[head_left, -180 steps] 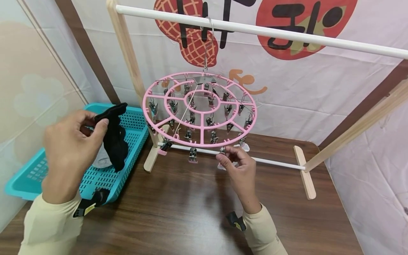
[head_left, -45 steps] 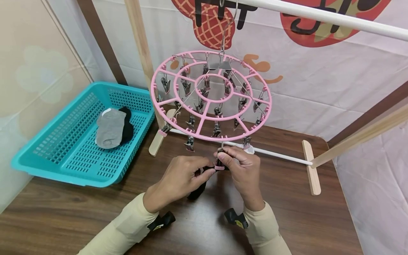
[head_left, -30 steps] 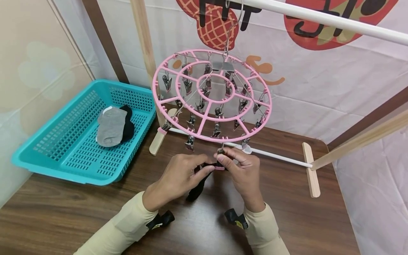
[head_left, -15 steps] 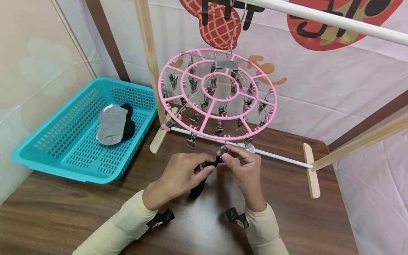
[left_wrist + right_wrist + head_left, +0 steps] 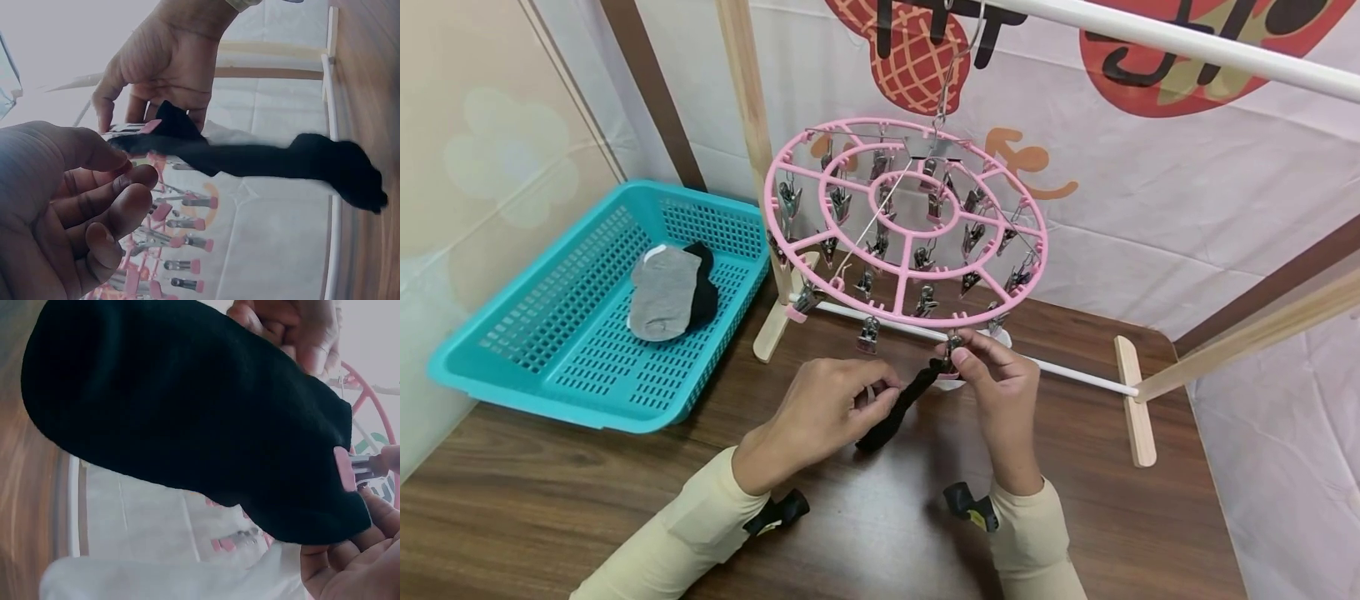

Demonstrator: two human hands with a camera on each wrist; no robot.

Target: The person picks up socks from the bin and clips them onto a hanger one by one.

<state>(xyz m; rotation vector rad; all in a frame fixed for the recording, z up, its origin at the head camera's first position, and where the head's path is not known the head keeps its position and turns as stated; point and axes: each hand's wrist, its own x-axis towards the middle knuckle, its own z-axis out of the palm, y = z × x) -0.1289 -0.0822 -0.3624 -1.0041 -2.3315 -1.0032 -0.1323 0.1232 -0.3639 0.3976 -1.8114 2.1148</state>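
Observation:
A black sock (image 5: 898, 412) dangles at a slant from a metal clip (image 5: 953, 346) on the round pink hanger (image 5: 904, 287). My right hand (image 5: 1003, 392) pinches that clip between thumb and fingers. In the right wrist view the clip's pink tip (image 5: 344, 469) sits over the sock's cuff, with right fingers (image 5: 359, 562) beneath. Just left of the sock, my left hand (image 5: 823, 408) has its fingers loosely bent; the left wrist view shows its thumb (image 5: 94, 149) near the cuff, and the sock (image 5: 250, 159) extends away, blurred.
A teal basket (image 5: 598, 375) stands left, holding a grey sock (image 5: 662, 296) over a black one (image 5: 705, 292). White fabric (image 5: 169, 581) hangs near the right hand. The hanger hooks over a white rail (image 5: 1187, 50) on wooden legs (image 5: 745, 108). Several other clips dangle around.
Six seconds ago my left hand held the black sock above the basket. Within the last half second the left fingers have released it, and the right hand, clip and sock have shifted right.

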